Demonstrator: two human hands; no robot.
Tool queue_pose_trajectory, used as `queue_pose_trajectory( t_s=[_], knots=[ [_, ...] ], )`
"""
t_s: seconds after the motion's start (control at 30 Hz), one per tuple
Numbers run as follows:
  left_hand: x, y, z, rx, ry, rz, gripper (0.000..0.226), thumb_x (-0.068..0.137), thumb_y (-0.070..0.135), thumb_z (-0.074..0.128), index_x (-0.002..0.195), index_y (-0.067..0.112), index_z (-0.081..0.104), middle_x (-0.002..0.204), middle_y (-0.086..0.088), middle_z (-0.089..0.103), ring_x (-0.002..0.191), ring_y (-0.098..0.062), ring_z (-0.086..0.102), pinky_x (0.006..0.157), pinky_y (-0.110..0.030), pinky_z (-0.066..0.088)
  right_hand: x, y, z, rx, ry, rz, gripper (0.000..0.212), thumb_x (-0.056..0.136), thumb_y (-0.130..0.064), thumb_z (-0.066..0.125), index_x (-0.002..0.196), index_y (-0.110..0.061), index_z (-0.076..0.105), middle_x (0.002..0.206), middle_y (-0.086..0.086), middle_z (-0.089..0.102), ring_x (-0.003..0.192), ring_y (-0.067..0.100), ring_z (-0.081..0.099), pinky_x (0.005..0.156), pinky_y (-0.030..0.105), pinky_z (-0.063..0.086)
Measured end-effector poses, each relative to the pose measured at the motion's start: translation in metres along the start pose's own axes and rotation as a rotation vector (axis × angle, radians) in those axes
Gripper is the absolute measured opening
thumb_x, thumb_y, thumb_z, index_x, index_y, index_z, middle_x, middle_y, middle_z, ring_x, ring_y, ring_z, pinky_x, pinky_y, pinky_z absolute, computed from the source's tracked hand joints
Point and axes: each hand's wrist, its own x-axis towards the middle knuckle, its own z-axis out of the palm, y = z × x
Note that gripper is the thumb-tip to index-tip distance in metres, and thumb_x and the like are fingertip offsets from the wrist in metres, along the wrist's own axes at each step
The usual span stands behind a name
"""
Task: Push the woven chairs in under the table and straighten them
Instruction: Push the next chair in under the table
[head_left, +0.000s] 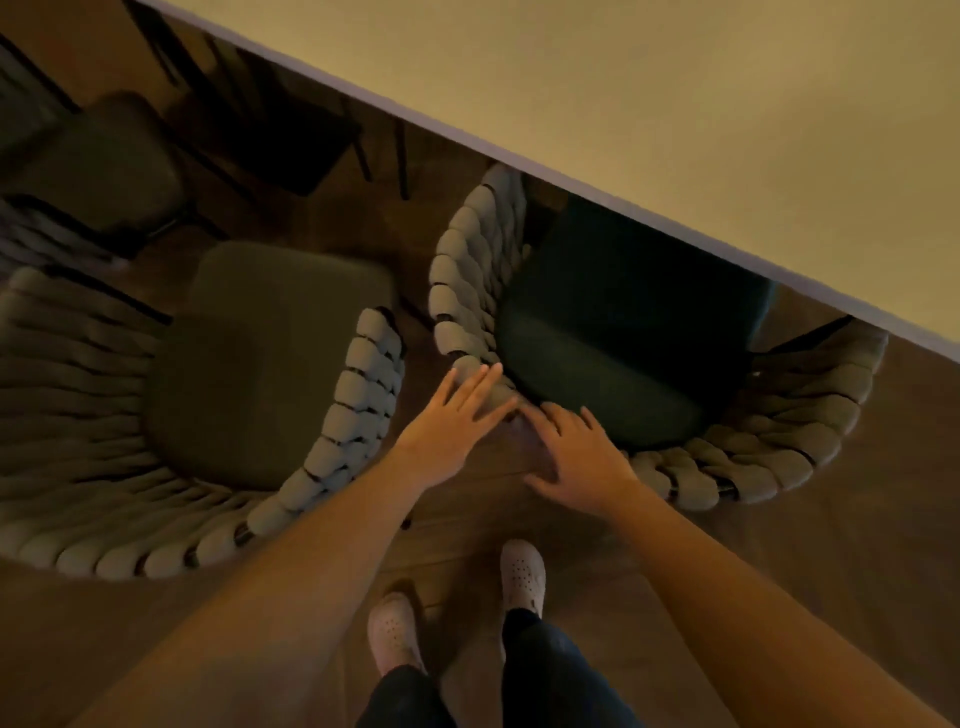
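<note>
Head view: the left hand (452, 421) and right hand (576, 457) lie flat, fingers straight, gripping nothing, on the woven back of the right chair (753, 452), half under the table (675, 104). Push both palms evenly so it slides in square.

A narrow strip of floor (415, 332) runs between the two woven chairs; the bench (675, 104) overhangs the right chair's seat (623, 322).

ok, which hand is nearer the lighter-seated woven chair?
Left. Left hand rests on the dark-seated chair's back, just right of the lighter-seated chair; right hand is farther right.
</note>
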Motion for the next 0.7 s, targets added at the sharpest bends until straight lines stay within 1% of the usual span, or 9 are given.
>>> queue_pose_trajectory(
  t_s=[0.07,0.13,0.2,0.27,0.33,0.43,0.53,0.6,0.7],
  knots=[
    [-0.023,-0.018,0.010,-0.068,0.077,-0.057,0.088,0.094,0.032,0.056,0.154,0.023,-0.008,0.159,-0.015,-0.017,0.148,-0.032,-0.010,0.118,-0.048,-0.002,0.017,-0.029,-0.006,-0.045,0.071,-0.089,0.090,0.089,-0.048,0.058,0.155,-0.024,0.002,0.160,0.009,0.015,0.148,0.026,0.012,0.118,0.044,-0.001],
    [-0.052,-0.035,0.021,-0.126,0.141,-0.151,0.087,0.090,0.042,0.061,0.155,0.019,0.009,0.161,-0.018,0.004,0.148,-0.033,0.010,0.117,-0.050,0.011,0.033,-0.057,-0.009,-0.092,0.088,-0.172,0.087,0.089,-0.043,0.060,0.155,-0.023,0.006,0.161,0.012,0.011,0.149,0.027,0.007,0.118,0.045,-0.003],
    [-0.088,-0.055,0.037,-0.173,0.149,-0.242,0.085,0.087,0.052,0.057,0.153,0.017,0.016,0.157,-0.019,0.021,0.144,-0.034,0.025,0.114,-0.053,0.024,0.051,-0.085,-0.008,-0.123,0.058,-0.237,0.084,0.090,-0.043,0.058,0.155,-0.023,0.008,0.162,0.012,0.009,0.150,0.027,0.004,0.118,0.045,-0.003],
    [-0.130,-0.076,0.060,-0.182,0.079,-0.271,0.084,0.089,0.063,0.041,0.154,0.020,0.009,0.157,-0.018,0.024,0.144,-0.034,0.027,0.116,-0.052,0.019,0.069,-0.117,-0.001,-0.137,0.013,-0.304,0.083,0.091,-0.045,0.057,0.155,-0.023,0.009,0.162,0.011,0.008,0.150,0.027,0.002,0.117,0.044,-0.005],
    [-0.168,-0.098,0.086,-0.188,0.021,-0.280,0.089,0.088,0.074,0.027,0.155,0.024,-0.005,0.157,-0.016,0.025,0.147,-0.030,0.017,0.116,-0.048,0.008,0.084,-0.150,0.007,-0.166,-0.033,-0.387,0.085,0.089,-0.047,0.058,0.155,-0.022,0.010,0.161,0.012,0.010,0.149,0.028,0.003,0.118,0.044,-0.005],
    [-0.228,-0.131,0.123,-0.211,-0.102,-0.305,0.105,0.080,0.084,0.030,0.154,0.021,-0.011,0.157,-0.016,0.023,0.149,-0.029,0.007,0.117,-0.046,-0.001,0.106,-0.205,0.026,-0.169,-0.067,-0.496,0.085,0.087,-0.050,0.059,0.155,-0.022,0.015,0.161,0.013,0.014,0.149,0.029,0.006,0.117,0.041,-0.007],
    [-0.279,-0.171,0.155,-0.195,-0.275,-0.286,0.107,0.082,0.076,0.046,0.153,0.022,-0.013,0.162,-0.010,-0.003,0.149,-0.029,-0.005,0.120,-0.049,-0.004,0.125,-0.264,0.046,-0.174,-0.117,-0.529,0.086,0.088,-0.056,0.056,0.155,-0.022,0.014,0.162,0.013,0.010,0.150,0.028,0.003,0.117,0.041,-0.008],
    [-0.310,-0.197,0.172,-0.204,-0.392,-0.286,0.097,0.087,0.062,0.052,0.155,0.023,-0.006,0.163,-0.008,0.000,0.149,-0.028,-0.004,0.120,-0.049,-0.003,0.138,-0.304,0.057,-0.175,-0.204,-0.502,0.093,0.085,-0.061,0.056,0.156,-0.023,0.009,0.162,0.012,0.007,0.149,0.028,0.001,0.118,0.042,-0.008],
    [-0.348,-0.237,0.195,-0.203,-0.412,-0.262,0.079,0.095,0.037,0.053,0.155,0.022,0.005,0.160,-0.011,0.015,0.148,-0.031,0.010,0.119,-0.049,-0.006,0.149,-0.355,0.070,-0.159,-0.369,-0.431,0.099,0.082,-0.065,0.059,0.156,-0.024,0.006,0.162,0.010,0.007,0.149,0.026,0.003,0.121,0.045,-0.004]
  ],
)
